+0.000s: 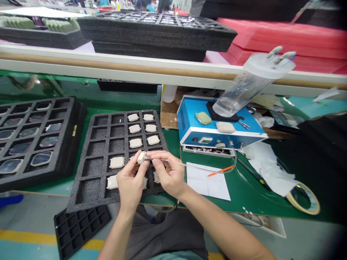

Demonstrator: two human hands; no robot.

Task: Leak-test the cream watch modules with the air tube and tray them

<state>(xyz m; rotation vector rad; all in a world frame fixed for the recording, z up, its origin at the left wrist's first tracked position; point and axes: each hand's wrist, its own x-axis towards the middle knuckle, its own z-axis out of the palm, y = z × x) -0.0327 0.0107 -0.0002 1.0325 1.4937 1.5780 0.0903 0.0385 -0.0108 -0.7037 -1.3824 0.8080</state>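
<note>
Between finger and thumb, my left hand (132, 180) grips a small cream watch case (141, 157) above the foam tray. My right hand (169, 173) pinches a thin clear tube (197, 167), whose tip touches or nearly touches the case. The tube runs right to a blue machine (222, 126). Below my hands lies a dark grey foam tray (92, 148) with several cream cases in its right and lower compartments; my hands hide part of it.
At the left stands a stack of foam trays (67, 144) holding glass-faced pieces. A clear cylinder (244, 86) leans above the machine. White paper (208, 180), an orange stick (221, 170) and a tape roll (303, 198) lie to the right. A shelf edge (135, 68) crosses behind.
</note>
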